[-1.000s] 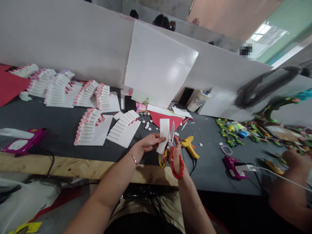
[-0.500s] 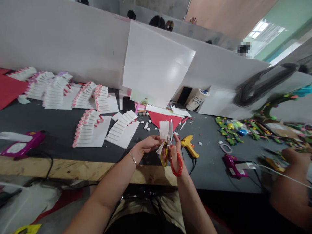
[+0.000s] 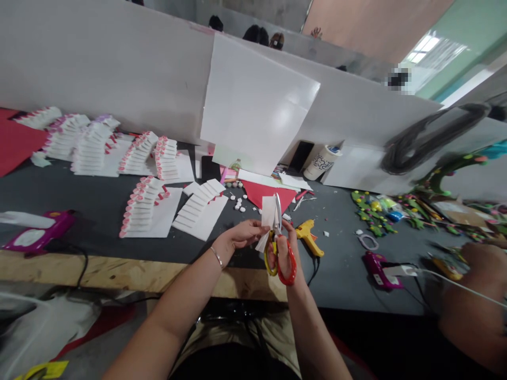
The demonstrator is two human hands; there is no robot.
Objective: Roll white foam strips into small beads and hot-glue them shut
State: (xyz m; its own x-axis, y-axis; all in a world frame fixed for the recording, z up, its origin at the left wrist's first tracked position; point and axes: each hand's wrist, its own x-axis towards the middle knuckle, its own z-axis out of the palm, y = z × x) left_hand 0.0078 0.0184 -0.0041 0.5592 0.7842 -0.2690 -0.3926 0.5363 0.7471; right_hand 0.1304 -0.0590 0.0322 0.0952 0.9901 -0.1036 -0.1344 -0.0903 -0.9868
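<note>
We hold a white strip in our left hand, pinched between the thumb and fingertips near the strip's lower part, so this hand stands narrow, with its other fingers curled beneath. In our right hand we hold the scissors, our fingers wrapped about the red and yellow handles and the blades pointing to the far side, along the strip's right edge. How wide the blades stand, and whether they bite into the strip, we cannot tell. Strip and scissors meet in front of us, above the near part of the dark table, and a slanted white piece shows just below our left fingertips. Just right of our right hand lies a yellow glue gun; beyond the strip, on the far side, we see a red sheet, with small white balls to its left. Further left, a row of white folded pieces rests on a white card, and beside it, more to the left, stands a pink-edged row. At the right edge we see a co-worker's arm, its hand blurred, well apart from ours.
</note>
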